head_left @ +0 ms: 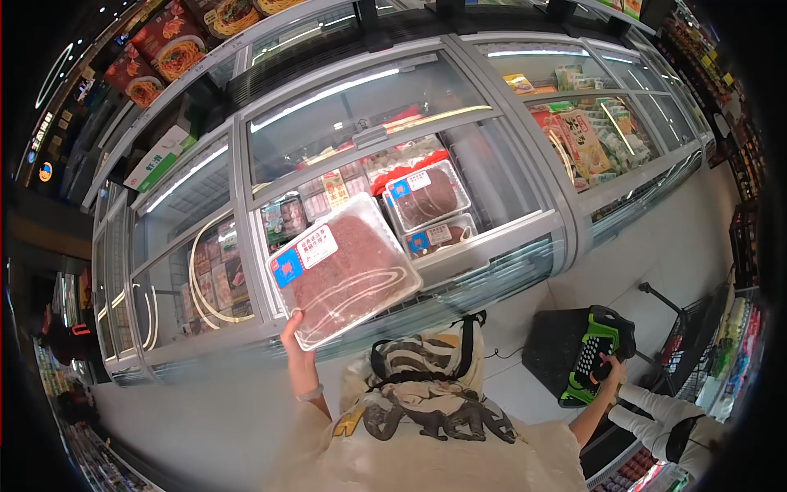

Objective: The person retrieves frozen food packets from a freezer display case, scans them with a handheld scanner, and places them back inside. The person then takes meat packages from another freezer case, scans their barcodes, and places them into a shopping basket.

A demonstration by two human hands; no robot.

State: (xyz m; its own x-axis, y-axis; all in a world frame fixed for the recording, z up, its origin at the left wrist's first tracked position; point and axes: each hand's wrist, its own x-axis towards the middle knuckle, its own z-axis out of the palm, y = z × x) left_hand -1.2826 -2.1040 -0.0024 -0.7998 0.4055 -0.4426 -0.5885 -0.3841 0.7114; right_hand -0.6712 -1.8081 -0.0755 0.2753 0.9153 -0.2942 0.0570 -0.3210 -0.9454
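My left hand (297, 338) grips the lower left corner of a wrapped tray of meat (344, 275), with thumb and fingers at its edge. The tray is tilted, held up in front of the freezer; it carries a white and blue label, and glare lies across its film. Behind it, inside the open freezer section, are more meat packs (428, 201) with similar labels. Low on the right, my right hand (608, 371) is closed on the handle of a black and green shopping basket (589, 353). Part of the basket's contents cannot be made out.
The glass-topped chest freezer (566, 176) runs across in front of me, with frozen bags (598, 135) behind its right panes. Boxes with noodle pictures (176, 49) stand on top at upper left. At lower right is a person in white trousers (656, 418), near a cart (693, 336).
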